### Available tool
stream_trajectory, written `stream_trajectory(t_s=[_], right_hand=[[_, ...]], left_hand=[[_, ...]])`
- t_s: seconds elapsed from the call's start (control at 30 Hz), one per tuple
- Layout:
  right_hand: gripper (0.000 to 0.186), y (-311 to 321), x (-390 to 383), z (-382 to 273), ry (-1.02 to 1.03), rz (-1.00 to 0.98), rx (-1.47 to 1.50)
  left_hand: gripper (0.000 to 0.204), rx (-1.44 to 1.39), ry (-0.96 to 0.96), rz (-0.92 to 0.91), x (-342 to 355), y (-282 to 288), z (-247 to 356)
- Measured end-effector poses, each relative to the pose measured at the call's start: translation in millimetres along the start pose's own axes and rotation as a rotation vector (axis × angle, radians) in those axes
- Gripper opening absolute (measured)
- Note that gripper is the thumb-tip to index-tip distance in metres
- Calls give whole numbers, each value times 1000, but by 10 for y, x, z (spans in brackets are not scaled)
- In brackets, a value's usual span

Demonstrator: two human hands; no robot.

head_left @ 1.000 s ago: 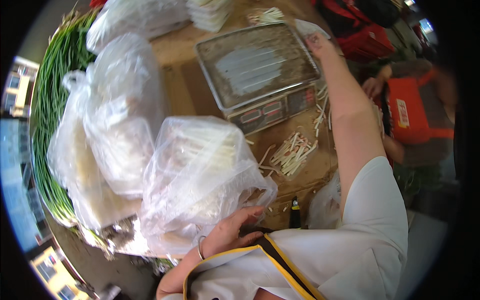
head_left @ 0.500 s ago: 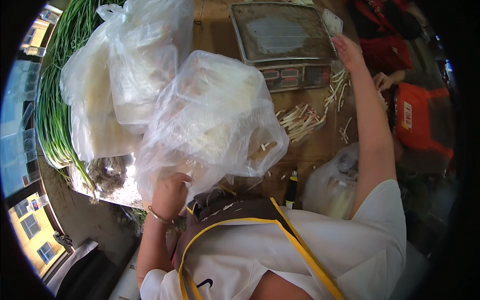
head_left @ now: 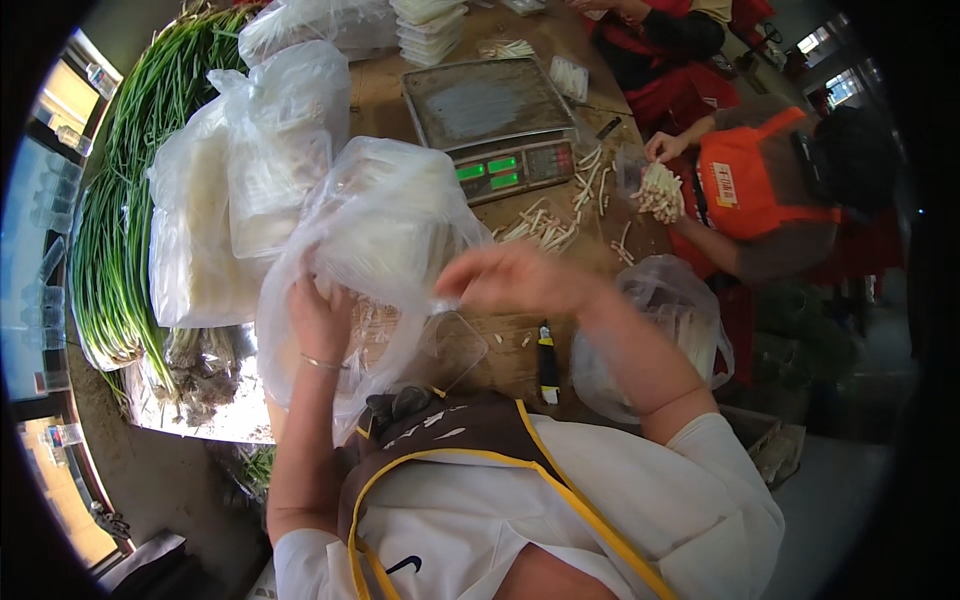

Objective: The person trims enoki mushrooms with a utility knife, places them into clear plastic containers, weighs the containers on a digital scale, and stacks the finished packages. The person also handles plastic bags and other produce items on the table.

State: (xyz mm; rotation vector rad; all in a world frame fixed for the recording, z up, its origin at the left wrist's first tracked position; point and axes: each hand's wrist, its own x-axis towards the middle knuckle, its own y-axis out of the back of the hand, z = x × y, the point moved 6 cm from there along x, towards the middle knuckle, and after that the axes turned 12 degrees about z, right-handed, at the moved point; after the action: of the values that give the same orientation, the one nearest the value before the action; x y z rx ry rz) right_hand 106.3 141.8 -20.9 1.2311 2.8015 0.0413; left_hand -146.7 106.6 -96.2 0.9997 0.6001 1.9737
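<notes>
A clear plastic bag [head_left: 395,195] holding stacked pale trays lies in front of me, its loose mouth toward my body. My left hand [head_left: 322,318] is closed on the plastic at the mouth, fingers partly hidden in its folds. My right hand [head_left: 515,275] hovers at the bag's right edge, smeared by motion; its fingers point left, and I cannot tell whether they grip the plastic. Beyond the bag, a scale [head_left: 490,105] shows lit green digits and a bare metal plate. Loose pale stalks [head_left: 540,228] lie between the scale and my right hand.
Filled plastic bags [head_left: 285,150] and a long heap of green onions [head_left: 115,240] line the left. A black-and-yellow knife [head_left: 547,365] lies near my apron. Another plastic bag [head_left: 655,335] sits under my right forearm. At right, a person in an orange apron [head_left: 750,170] holds a stalk bundle [head_left: 660,192].
My right hand has come back from the scale's right side to the bag. My left hand has moved further into the bag's mouth. The view has shifted, and the scale's digits now show lit green.
</notes>
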Motion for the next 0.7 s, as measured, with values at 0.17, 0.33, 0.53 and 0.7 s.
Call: stream_trajectory(t_s=[0.17,0.33,0.53,0.7], right_hand=[[43,-748,162,353,457,-20,-623],[51,-113,667,264,210,344,-905],[51,237,1062,641,390,443,-953],[52,128,1097,649,257,353,-995]], left_hand=[[22,228,-70,-266,596,-263,-191],[45,-106,-212,-338,720,-249,-165],[83,-37,-92,-169,333,-166,32],[107,-106,-12,-176,74,113,26]])
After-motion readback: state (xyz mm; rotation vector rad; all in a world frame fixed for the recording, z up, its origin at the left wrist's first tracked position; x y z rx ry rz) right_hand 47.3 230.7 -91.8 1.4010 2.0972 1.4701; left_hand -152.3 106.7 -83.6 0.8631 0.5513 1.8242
